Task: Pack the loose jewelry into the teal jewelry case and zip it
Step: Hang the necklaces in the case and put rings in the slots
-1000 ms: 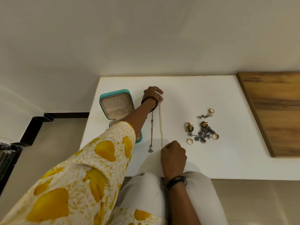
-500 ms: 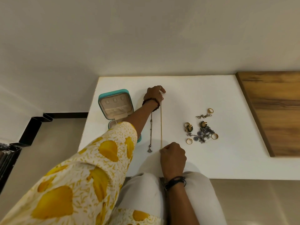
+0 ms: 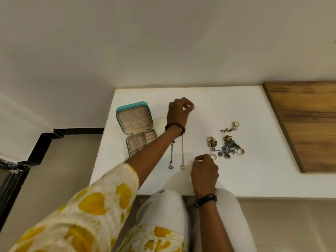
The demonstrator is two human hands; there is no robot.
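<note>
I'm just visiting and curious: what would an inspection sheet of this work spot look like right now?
Surface: white tabletop, wooden board at its right end.
Job's things: teal jewelry case lies open, compartments showing; silver chain and gold chain lie straight, side by side; heap of earrings and rings to their right.
Clutter: nothing seen.
Grippers: left hand above the chains' far ends, fingertips pinched; whether they hold anything cannot be told. Right hand near the gold chain's pendant, fingers curled, apparently holding nothing.
Cables: nothing seen.
Surroundings: plain wall, floor, a dark stepped frame at left.
</note>
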